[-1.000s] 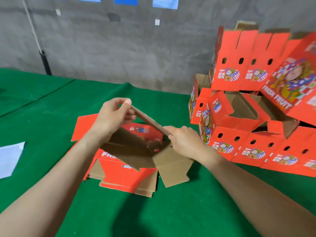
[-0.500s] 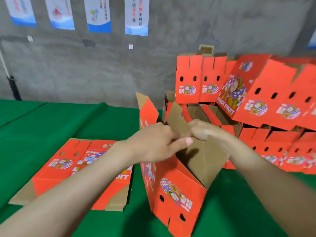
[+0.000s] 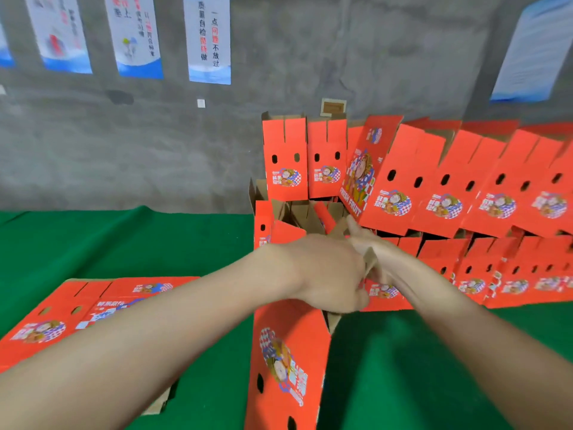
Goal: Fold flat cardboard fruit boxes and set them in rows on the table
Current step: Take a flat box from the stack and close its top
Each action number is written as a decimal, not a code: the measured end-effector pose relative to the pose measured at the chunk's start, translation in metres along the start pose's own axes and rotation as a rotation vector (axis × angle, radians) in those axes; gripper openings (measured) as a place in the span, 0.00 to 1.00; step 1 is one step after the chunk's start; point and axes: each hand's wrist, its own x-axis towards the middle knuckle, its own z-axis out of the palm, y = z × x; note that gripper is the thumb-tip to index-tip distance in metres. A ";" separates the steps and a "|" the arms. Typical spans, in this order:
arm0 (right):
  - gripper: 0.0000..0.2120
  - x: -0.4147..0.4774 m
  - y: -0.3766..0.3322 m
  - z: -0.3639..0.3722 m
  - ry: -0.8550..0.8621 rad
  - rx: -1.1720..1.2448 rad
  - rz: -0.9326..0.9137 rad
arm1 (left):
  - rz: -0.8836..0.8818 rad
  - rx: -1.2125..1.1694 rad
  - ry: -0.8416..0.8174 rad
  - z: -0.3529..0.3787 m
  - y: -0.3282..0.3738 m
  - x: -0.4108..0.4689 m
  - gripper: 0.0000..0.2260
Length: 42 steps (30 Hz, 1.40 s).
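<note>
A red cardboard fruit box (image 3: 286,364) stands on end on the green table (image 3: 124,243) in front of me, its printed side facing left. My left hand (image 3: 328,274) presses on its top end, fingers curled over the brown flaps. My right hand (image 3: 376,252) meets it there and grips a brown flap (image 3: 339,226) between the two hands. The flaps under both hands are mostly hidden. A stack of flat red boxes (image 3: 65,315) lies at the left under my left forearm.
Folded red boxes (image 3: 434,187) are piled in rows at the back right, some leaning, against a grey wall with posters (image 3: 209,38). More folded boxes (image 3: 511,274) stand low at the right. Bare green cloth lies between the upright box and my right arm.
The box was lifted off the flat stack and stood on end. Both hands have come together on its top flaps, and the open flaps have been pushed down.
</note>
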 end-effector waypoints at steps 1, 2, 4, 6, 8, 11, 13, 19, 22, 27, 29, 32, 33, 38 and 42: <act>0.36 -0.002 -0.002 -0.009 -0.035 0.012 0.008 | -0.008 -0.028 0.021 -0.007 -0.003 0.000 0.19; 0.34 -0.003 -0.002 -0.018 -0.091 -0.026 -0.008 | -0.018 -0.071 0.053 -0.015 -0.008 -0.002 0.19; 0.22 -0.008 -0.004 -0.040 -0.079 -0.104 -0.046 | -0.074 -0.216 0.144 -0.029 -0.027 -0.009 0.18; 0.27 -0.006 0.000 -0.060 0.031 -0.255 -0.110 | -0.177 -0.338 0.202 -0.043 -0.045 -0.019 0.21; 0.31 -0.003 0.012 -0.073 0.101 -0.371 -0.151 | -0.225 -0.497 0.269 -0.050 -0.059 -0.030 0.19; 0.30 0.000 0.028 -0.087 -0.052 -0.323 -0.151 | -0.226 -0.665 0.350 -0.054 -0.074 -0.048 0.22; 0.23 0.004 0.032 -0.088 -0.157 -0.226 -0.148 | -0.208 -0.772 0.375 -0.058 -0.079 -0.057 0.18; 0.12 0.006 0.034 -0.083 -0.431 -0.159 -0.071 | -0.219 -0.872 0.452 -0.055 -0.085 -0.057 0.23; 0.20 0.006 0.044 -0.094 -0.349 -0.118 -0.053 | -0.239 -0.879 0.463 -0.044 -0.086 -0.058 0.26; 0.17 -0.012 0.041 -0.103 -0.080 -0.170 -0.259 | -0.226 -1.023 0.359 -0.019 -0.097 -0.070 0.20; 0.11 -0.022 0.044 -0.108 -0.013 -0.225 -0.329 | -0.203 -0.896 0.228 -0.002 -0.102 -0.077 0.27; 0.09 -0.037 0.054 -0.113 0.058 -0.384 -0.375 | -0.206 -0.237 0.099 0.030 -0.111 -0.086 0.34; 0.09 -0.041 0.059 -0.114 0.084 -0.433 -0.386 | -0.190 -0.091 0.125 0.041 -0.109 -0.089 0.33; 0.19 -0.060 0.086 -0.107 0.092 -0.636 -0.361 | -0.082 0.241 0.488 0.105 -0.086 -0.099 0.27; 0.39 -0.063 0.103 -0.110 0.161 -0.504 -0.336 | -0.147 0.199 0.521 0.120 -0.076 -0.087 0.30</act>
